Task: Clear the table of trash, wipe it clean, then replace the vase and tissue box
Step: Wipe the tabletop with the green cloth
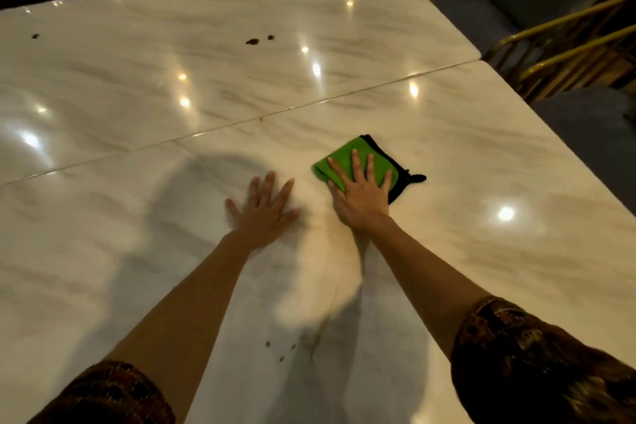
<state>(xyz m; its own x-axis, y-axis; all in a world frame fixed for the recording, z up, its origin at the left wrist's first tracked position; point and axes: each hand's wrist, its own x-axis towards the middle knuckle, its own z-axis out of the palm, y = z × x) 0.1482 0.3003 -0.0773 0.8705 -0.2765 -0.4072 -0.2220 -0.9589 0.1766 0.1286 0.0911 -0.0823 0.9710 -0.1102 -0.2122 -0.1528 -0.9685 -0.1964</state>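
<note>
Just nearside of the tabletop seam (206,134), right hand (361,189) presses flat, fingers straight, on the green microfibre cloth (342,152), left hand (263,208) spread empty on the marble table (481,165) beside it: wiping step, next pass likely needs reaching past the seam to the dark spots (252,41).

A: Count with me: you have two hands out, your left hand (263,208) and your right hand (361,193), and one cloth (340,162) under the right.
B: Two tabletops as well: the near tabletop (481,165) beneath your grip, the far tabletop (241,3) beyond it.
A: Three dark spots (252,41) lie beyond your grip.
B: And three crumbs (267,343) behind it, nearer you. Two patterned sleeves (533,361).
</note>
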